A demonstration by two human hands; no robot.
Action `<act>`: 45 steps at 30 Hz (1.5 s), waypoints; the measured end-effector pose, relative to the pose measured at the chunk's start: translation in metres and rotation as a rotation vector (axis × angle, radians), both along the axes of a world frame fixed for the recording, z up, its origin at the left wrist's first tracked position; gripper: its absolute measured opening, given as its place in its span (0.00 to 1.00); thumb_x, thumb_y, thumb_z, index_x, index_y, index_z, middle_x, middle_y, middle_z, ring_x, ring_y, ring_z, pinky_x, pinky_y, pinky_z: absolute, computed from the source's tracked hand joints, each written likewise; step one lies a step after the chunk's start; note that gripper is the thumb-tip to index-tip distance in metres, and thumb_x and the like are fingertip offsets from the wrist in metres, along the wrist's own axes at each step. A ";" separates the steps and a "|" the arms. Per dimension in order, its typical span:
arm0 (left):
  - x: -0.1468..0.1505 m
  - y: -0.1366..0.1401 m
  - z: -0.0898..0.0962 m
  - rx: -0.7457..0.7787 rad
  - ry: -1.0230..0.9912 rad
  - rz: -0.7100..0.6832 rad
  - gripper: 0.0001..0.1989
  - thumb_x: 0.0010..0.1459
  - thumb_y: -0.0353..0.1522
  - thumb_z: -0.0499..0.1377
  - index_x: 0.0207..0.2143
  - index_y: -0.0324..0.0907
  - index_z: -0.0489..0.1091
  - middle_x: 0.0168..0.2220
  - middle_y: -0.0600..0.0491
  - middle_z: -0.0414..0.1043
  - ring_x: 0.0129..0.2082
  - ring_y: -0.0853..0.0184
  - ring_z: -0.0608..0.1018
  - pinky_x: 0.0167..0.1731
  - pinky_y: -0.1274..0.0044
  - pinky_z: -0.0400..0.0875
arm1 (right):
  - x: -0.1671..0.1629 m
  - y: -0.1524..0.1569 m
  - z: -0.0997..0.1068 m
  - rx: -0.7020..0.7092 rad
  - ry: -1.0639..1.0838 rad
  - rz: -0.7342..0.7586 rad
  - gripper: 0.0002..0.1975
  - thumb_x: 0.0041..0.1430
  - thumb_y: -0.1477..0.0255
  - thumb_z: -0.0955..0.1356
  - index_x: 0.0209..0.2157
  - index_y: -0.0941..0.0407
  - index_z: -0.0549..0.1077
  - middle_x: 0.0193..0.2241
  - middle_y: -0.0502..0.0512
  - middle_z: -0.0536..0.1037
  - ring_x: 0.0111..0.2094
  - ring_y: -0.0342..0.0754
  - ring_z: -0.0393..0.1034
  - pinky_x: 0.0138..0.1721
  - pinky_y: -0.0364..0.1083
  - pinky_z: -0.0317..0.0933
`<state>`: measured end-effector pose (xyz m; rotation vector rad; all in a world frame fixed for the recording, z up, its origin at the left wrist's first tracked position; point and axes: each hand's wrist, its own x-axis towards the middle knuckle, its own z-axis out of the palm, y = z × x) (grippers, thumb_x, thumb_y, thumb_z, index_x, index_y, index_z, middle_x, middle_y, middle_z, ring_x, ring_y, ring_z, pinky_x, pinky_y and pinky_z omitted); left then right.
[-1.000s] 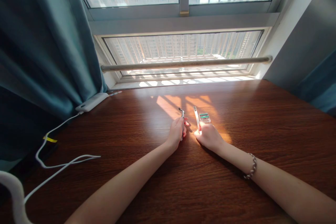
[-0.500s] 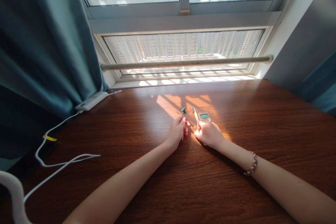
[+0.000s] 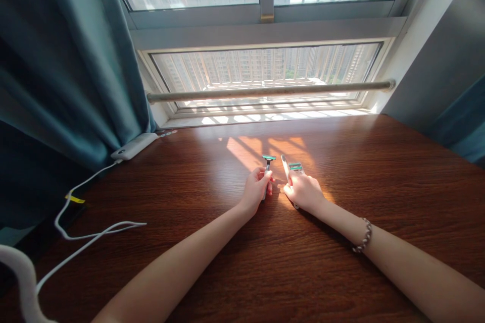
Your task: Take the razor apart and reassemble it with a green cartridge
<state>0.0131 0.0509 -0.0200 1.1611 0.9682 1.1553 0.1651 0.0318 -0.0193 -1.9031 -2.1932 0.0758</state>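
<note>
Between the fingertips and thumb of my left hand (image 3: 257,186), a razor (image 3: 268,160) stands head up, its green-and-black blade head facing me and its slim handle partly covered. My right hand (image 3: 305,191) is closed, back upward, over a white stick with a narrow head that looks like a toothbrush (image 3: 285,163). Just beyond the right knuckles lies a clear case with green-striped razor cartridges (image 3: 295,166); whether the fingers also touch it is hidden. A small pale rounded end (image 3: 296,206) pokes out under the right hand. The two hands are close together but apart.
A brown wooden table (image 3: 212,257) runs up to the window. At the left, a white power strip (image 3: 135,146) lies by the curtain (image 3: 76,60), its white cable (image 3: 94,234) looping over the table. A rail (image 3: 273,91) crosses the window. Sunlight falls around the hands.
The razor has turned in my left fingers, so its head now faces me broadside instead of edge-on. The white toothbrush has rolled slightly in my right hand, which has shifted a little right.
</note>
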 end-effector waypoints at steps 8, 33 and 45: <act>0.000 0.000 0.002 -0.011 -0.004 -0.022 0.11 0.48 0.37 0.57 0.28 0.40 0.60 0.20 0.59 0.66 0.11 0.78 0.63 0.11 0.83 0.55 | -0.001 -0.002 0.006 -0.036 -0.055 -0.036 0.13 0.55 0.68 0.59 0.40 0.57 0.68 0.28 0.56 0.76 0.28 0.48 0.69 0.25 0.43 0.50; 0.001 0.000 0.002 -0.024 -0.043 -0.033 0.10 0.48 0.36 0.58 0.28 0.40 0.60 0.20 0.60 0.65 0.11 0.78 0.63 0.11 0.83 0.56 | 0.007 0.002 0.021 -0.020 -0.173 -0.173 0.18 0.60 0.64 0.54 0.37 0.60 0.68 0.27 0.63 0.76 0.29 0.53 0.72 0.30 0.46 0.58; 0.001 0.001 0.002 -0.031 -0.036 -0.025 0.10 0.47 0.36 0.58 0.26 0.40 0.60 0.19 0.60 0.65 0.10 0.79 0.62 0.10 0.84 0.54 | 0.028 0.024 0.020 -0.055 -0.137 -0.307 0.24 0.57 0.53 0.53 0.37 0.60 0.64 0.28 0.63 0.76 0.32 0.59 0.73 0.30 0.50 0.60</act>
